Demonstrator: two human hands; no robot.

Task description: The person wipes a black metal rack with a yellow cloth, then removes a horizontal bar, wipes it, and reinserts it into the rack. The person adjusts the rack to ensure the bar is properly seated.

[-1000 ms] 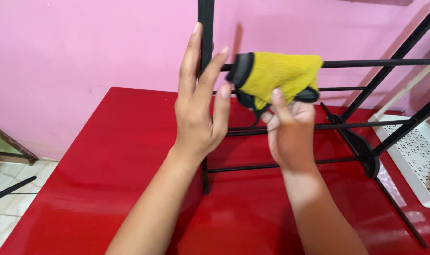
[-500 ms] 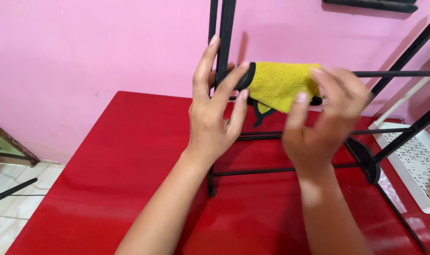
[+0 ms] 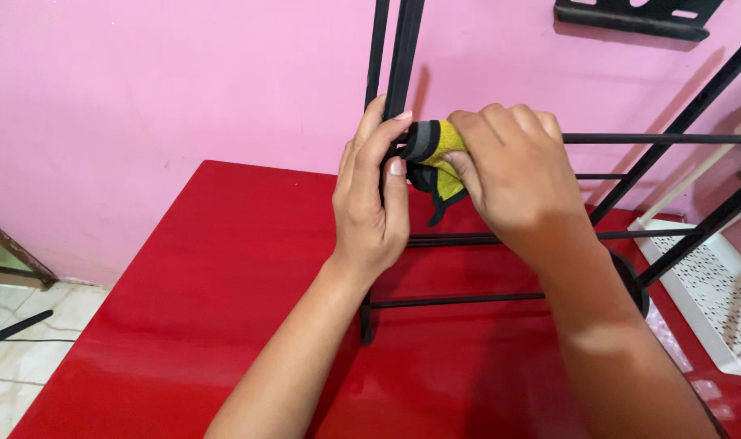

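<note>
The left hand (image 3: 369, 213) is wrapped around the upright post (image 3: 403, 73) of the black rack (image 3: 500, 238), fingers curled shut on it, thumb pressed to the front. The right hand (image 3: 512, 175), open and off the cloth 0.5 s ago, is now closed over the yellow cloth (image 3: 445, 146), bunching it tight. The cloth, spread along the top bar (image 3: 663, 139) earlier, is now pushed into the joint of bar and post, touching the left fingertips. Judged: wiping has moved to the corner joint. The rack is stood on the red table (image 3: 224, 276), toward its far edge by the pink wall (image 3: 183, 81). 1 white perforated tray (image 3: 724, 301) is seen at the right edge.
</note>
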